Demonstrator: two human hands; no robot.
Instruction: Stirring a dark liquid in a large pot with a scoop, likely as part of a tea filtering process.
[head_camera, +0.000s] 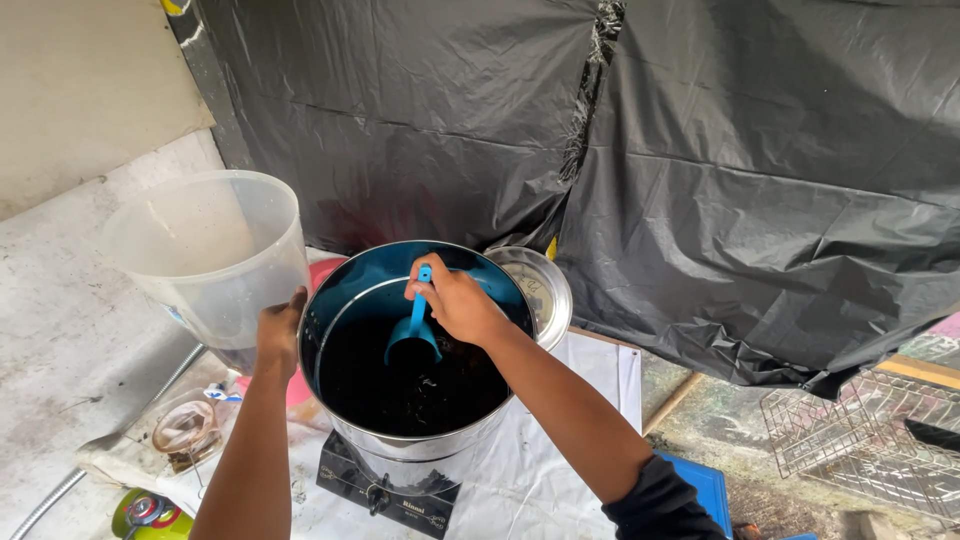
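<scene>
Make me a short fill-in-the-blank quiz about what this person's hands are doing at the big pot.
1. The right hand holds a blue ____ by its handle inside the steel pot.
2. The liquid in the pot is nearly ____ in colour.
3. The left hand holds a translucent plastic ____ tilted beside the pot.
4. The pot stands on a small black ____ with a knob at the front.

Missing words: scoop; black; bucket; stove

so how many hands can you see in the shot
2. The left hand holds the clear plastic bucket left of the pot; the right hand grips the blue scoop inside it.
</scene>
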